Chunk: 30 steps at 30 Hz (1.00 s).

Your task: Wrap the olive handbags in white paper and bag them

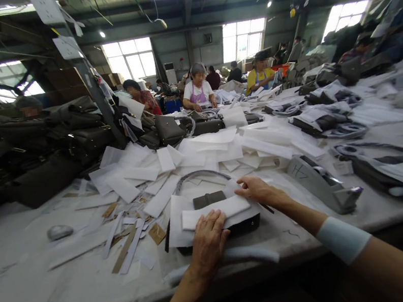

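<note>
A dark bag (245,226) lies on the table (94,292) directly in front of the person, its curved handle (199,173) arching away at the far side. Over the bag is a white sheet (176,218), with a thick white strip (234,208) and a small dark folded piece (208,200) on top.

The left hand (209,232) lies flat, fingers extended and close together, pressing on the strip's near edge without gripping anything. The right hand (258,192) has its fingers bent at the sheet's right side, near the strip's end; whether they pinch the sheet cannot be told.

A pale padded roll (251,254) lies just in front of the bag. To the right stands a grey tape dispenser (321,187); to the left are scattered card strips (128,248). Beyond the bag spreads a heap of white sheets (204,148), and dark bags (42,167) are piled at far left.
</note>
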{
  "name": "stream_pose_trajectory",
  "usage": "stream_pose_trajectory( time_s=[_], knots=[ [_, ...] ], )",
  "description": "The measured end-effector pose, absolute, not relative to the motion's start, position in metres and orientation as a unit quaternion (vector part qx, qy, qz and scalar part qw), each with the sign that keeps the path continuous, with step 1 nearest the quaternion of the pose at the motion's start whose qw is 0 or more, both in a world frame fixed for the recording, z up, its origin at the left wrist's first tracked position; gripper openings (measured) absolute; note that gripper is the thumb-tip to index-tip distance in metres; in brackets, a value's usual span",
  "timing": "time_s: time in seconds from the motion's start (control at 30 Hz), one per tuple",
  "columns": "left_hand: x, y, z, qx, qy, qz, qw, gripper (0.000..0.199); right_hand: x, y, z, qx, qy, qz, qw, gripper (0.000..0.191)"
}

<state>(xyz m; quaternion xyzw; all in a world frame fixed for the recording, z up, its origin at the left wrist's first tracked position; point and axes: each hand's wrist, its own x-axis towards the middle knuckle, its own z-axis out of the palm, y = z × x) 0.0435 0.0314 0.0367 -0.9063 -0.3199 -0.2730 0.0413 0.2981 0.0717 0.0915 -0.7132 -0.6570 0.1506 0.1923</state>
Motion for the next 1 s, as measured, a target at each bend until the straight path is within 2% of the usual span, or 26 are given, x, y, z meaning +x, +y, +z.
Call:
stream_pose_trajectory(
  time_s=[0.33,0.57,0.77,0.87,1.0],
  knots=[
    [0.048,0.032,0.053,-0.907,-0.333,-0.257,0.029,0.035,0.296,0.117,0.08,-0.733,-0.63,0.188,0.177,0.047],
    [0.052,0.033,0.046,-0.905,-0.354,-0.226,0.065,0.043,0.278,0.13,0.063,-0.739,-0.638,0.123,0.178,0.029],
    [0.054,0.035,0.038,-0.905,-0.34,-0.24,0.09,0.037,0.278,0.129,0.05,-0.772,-0.606,0.074,0.177,0.031],
    [0.055,0.035,0.036,-0.906,-0.343,-0.235,0.083,0.03,0.277,0.128,0.057,-0.77,-0.615,0.053,0.161,0.031],
    [0.055,0.034,0.033,-0.903,-0.35,-0.238,0.069,0.026,0.27,0.119,0.091,-0.737,-0.66,0.012,0.148,0.039]
  ],
)
